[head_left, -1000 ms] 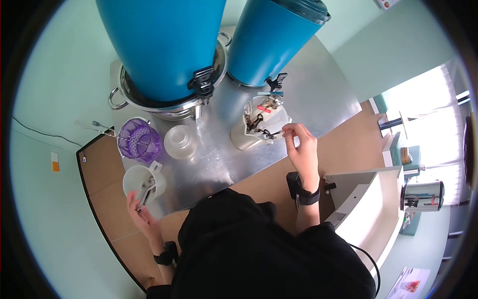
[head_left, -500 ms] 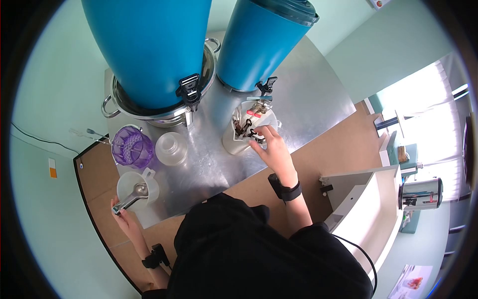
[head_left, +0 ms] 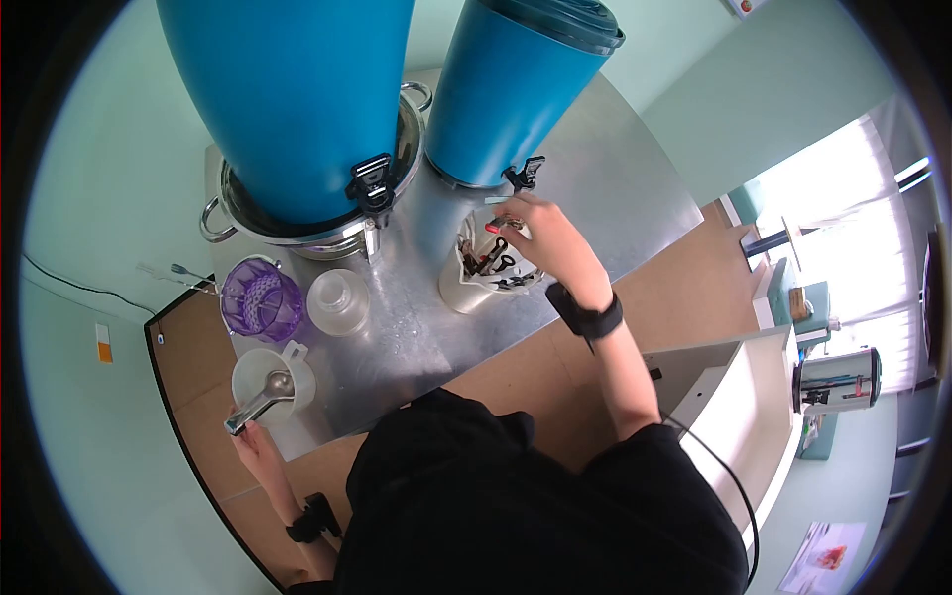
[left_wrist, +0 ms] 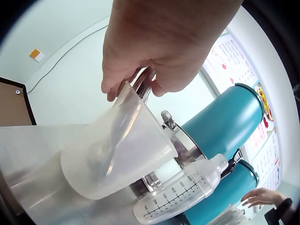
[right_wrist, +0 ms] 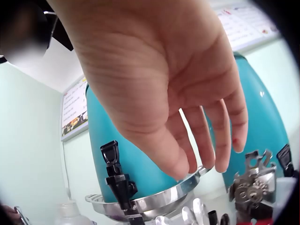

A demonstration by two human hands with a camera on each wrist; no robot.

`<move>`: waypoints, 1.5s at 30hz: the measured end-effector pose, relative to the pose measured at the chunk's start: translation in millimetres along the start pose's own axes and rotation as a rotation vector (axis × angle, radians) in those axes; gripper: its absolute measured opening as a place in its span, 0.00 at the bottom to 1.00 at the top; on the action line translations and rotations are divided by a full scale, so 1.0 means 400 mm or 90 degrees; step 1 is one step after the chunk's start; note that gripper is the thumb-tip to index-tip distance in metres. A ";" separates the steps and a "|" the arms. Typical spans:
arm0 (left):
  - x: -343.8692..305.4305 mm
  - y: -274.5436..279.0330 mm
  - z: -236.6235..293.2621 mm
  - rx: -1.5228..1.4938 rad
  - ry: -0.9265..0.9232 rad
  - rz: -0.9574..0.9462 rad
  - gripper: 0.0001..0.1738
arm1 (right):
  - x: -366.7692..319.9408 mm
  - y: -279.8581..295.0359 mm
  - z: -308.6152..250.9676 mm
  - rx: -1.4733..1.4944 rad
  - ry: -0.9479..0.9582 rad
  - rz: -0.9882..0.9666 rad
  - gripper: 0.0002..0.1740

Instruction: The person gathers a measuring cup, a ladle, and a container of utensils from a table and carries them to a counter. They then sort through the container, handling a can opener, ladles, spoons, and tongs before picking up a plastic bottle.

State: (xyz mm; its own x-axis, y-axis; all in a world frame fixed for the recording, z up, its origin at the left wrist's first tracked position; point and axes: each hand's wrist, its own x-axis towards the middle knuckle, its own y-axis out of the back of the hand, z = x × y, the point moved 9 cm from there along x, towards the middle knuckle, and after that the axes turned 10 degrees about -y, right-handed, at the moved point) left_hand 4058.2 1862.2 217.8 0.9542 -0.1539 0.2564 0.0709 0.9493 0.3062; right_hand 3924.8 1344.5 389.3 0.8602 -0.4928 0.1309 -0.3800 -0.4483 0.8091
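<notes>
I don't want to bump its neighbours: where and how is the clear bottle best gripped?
Probably by the body of the bottle, below the sloping shoulder, with the right hand coming from its right. It stands upright and round, so fingers can wrap it; the purple jug and white jug crowd its left and near-left sides.

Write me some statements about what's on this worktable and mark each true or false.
The left hand grips a metal scoop. True.

The right hand is dipping into the purple jug. False: it is over the container of utensils.

The clear bottle has measuring marks on its side. True.

Both blue drums stand directly on the table. False: one sits in a metal pot.

The scoop's round end is inside a cup. True.

The blue drums have red taps. False: the taps are black.
</notes>
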 end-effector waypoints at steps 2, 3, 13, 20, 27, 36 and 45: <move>-0.002 -0.007 0.014 -0.028 -0.018 0.022 0.26 | 0.052 -0.043 -0.008 -0.018 0.050 -0.075 0.14; -0.004 -0.008 0.020 -0.025 -0.027 0.026 0.27 | 0.073 -0.067 -0.005 -0.025 0.078 -0.105 0.14; -0.032 0.080 0.079 0.039 -0.143 0.144 0.35 | 0.134 -0.182 0.019 -0.114 0.173 -0.218 0.05; -0.046 0.079 0.162 0.091 -0.081 0.164 0.36 | 0.115 -0.046 0.007 -0.121 0.102 -0.168 0.07; -0.061 0.097 0.140 0.011 0.004 0.215 0.31 | -0.019 0.025 0.127 -0.269 -0.152 -0.239 0.10; -0.041 0.177 0.108 0.117 -0.004 0.233 0.33 | -0.141 -0.042 0.235 -0.121 -0.231 -0.085 0.10; -0.022 0.268 0.089 0.022 0.019 0.309 0.33 | -0.170 0.108 0.218 0.160 -0.281 0.063 0.05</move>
State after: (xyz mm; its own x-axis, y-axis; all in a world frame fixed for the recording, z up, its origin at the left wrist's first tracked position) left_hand 4047.1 1955.6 281.2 0.8825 0.3124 0.3515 -0.3937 0.8997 0.1887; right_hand 3820.3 1293.4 365.5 0.6106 -0.7857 -0.0986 -0.5691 -0.5220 0.6354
